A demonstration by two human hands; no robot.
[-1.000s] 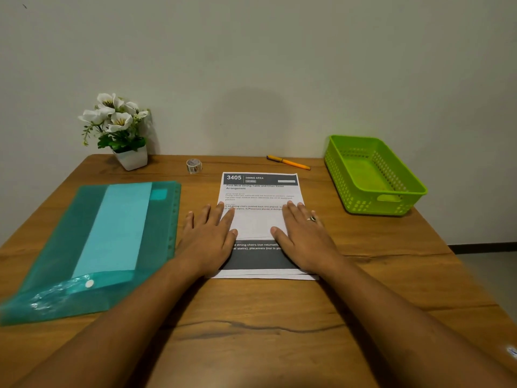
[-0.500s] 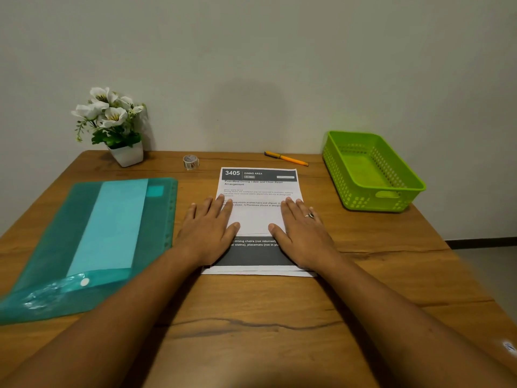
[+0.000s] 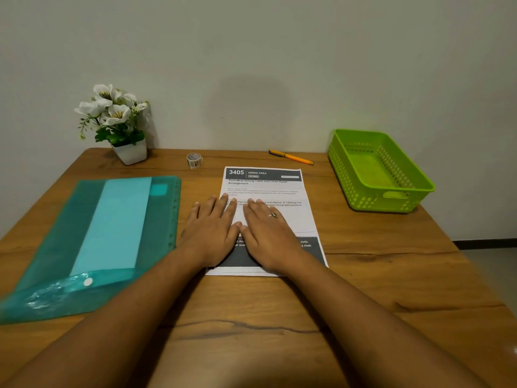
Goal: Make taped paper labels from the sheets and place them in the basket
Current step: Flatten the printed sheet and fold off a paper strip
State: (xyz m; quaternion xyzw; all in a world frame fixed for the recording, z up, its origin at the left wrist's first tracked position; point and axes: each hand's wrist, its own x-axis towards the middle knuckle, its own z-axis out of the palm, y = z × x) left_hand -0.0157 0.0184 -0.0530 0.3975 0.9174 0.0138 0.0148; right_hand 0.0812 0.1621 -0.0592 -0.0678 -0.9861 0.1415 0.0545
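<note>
Fingers [image 3: 233, 208] flat, left hand [image 3: 212, 233] beside right hand [image 3: 268, 233], sheet [image 3: 282, 191] lengthwise, header toward wall [image 3: 279, 65]

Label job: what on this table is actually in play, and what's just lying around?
In play:
- printed sheet, under left hand and right hand, both flat
- tape roll
- green basket
- pen, probably

Lying about:
- flower pot
- teal folder, though it may hold more sheets

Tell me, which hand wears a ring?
The right hand: a ring shows on one finger; the left hand beside it has none.
</note>
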